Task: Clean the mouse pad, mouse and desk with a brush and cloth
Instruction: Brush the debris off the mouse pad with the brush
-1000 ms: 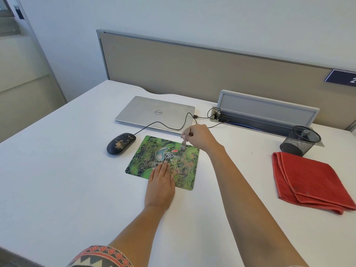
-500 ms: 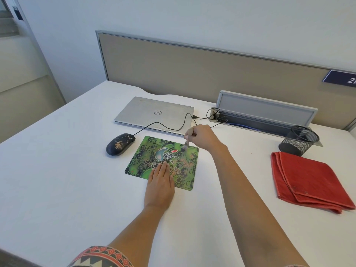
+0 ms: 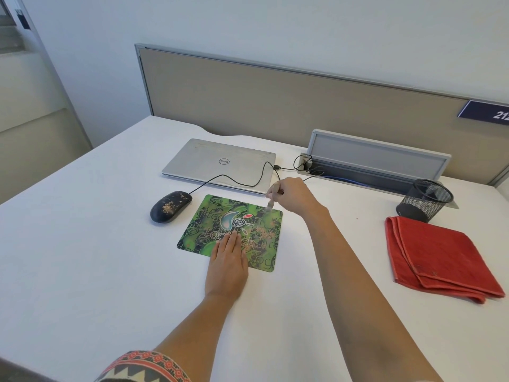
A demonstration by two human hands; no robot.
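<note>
A green patterned mouse pad (image 3: 209, 230) lies on the white desk (image 3: 82, 244), with brownish crumbs on its right half. My left hand (image 3: 227, 261) lies flat on the pad's near edge, fingers straight. My right hand (image 3: 292, 195) grips a small brush (image 3: 271, 201) whose bristles point down at the pad's far right corner. A black mouse (image 3: 170, 206) speckled with crumbs sits just left of the pad, its cable running back over the laptop. A folded red cloth (image 3: 435, 257) lies at the right.
A shut silver laptop (image 3: 220, 162) lies behind the pad. An open cable tray (image 3: 371, 166) and a black mesh pen cup (image 3: 425, 199) stand at the back right. A beige partition (image 3: 275, 97) closes off the desk's far side.
My right hand has drawn the brush back and to the right, from the pad's upper middle to its far right corner. My left hand has stayed flat on the pad.
</note>
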